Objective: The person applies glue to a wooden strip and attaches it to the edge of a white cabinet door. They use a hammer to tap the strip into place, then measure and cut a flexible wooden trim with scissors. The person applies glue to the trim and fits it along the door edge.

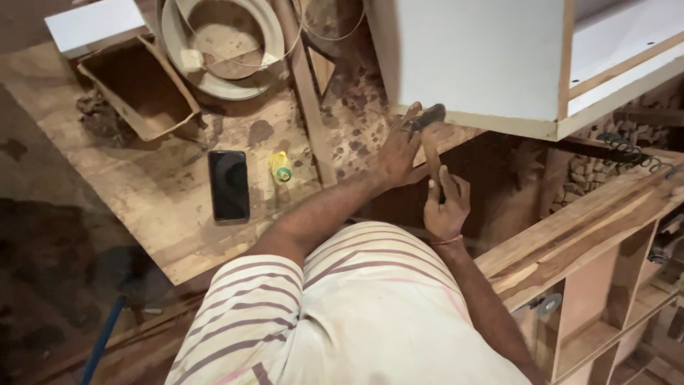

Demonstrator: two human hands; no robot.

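My right hand [445, 203] grips the wooden handle of a hammer [430, 146]. The hammer's dark head points up at the lower edge of a white cabinet panel [477, 57]. My left hand [399, 151] reaches across the plywood worktop [164, 192], and its fingertips sit right beside the hammer head at the panel's edge. Whether those fingers pinch anything is hidden. A striped shirt fills the lower middle of the view.
A black phone [229, 185] and a small yellow bottle [281, 167] lie on the worktop. Behind them are a shallow wooden box [139, 85], a white coiled roll [224, 43] and a thin wooden slat [306, 93]. A long plank [577, 228] tops a shelf unit [605, 321] at right.
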